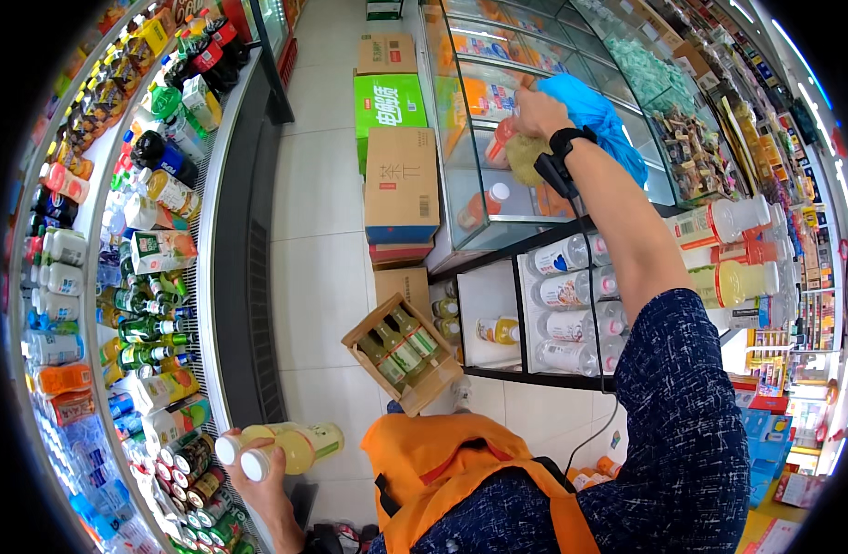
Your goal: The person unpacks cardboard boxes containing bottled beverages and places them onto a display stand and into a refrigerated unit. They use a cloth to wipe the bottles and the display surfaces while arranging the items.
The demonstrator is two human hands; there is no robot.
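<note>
My left hand [261, 478] grips two white-capped bottles of pale yellow drink [303, 447], tilted over the aisle beside the open drinks cooler. My right arm reaches out to the glass case, where my right hand [540, 114] has its fingers curled by a blue plastic bag [597, 124] and a yellowish-green cloth [526, 159]. What its fingers hold, if anything, is not plain. A red-labelled bottle [500, 144] is just below that hand, and another bottle with a white cap [483, 206] lies nearer to me. An open carton of bottles [404, 353] is before my body.
Stacked cardboard boxes [402, 176] line the glass case. To the left, cooler shelves [213, 173] hold many drinks. Bottles fill a black-framed rack [524, 315] under my right arm, and large bottles [732, 284] stand right of it. A black cable [597, 325] hangs from my right wrist.
</note>
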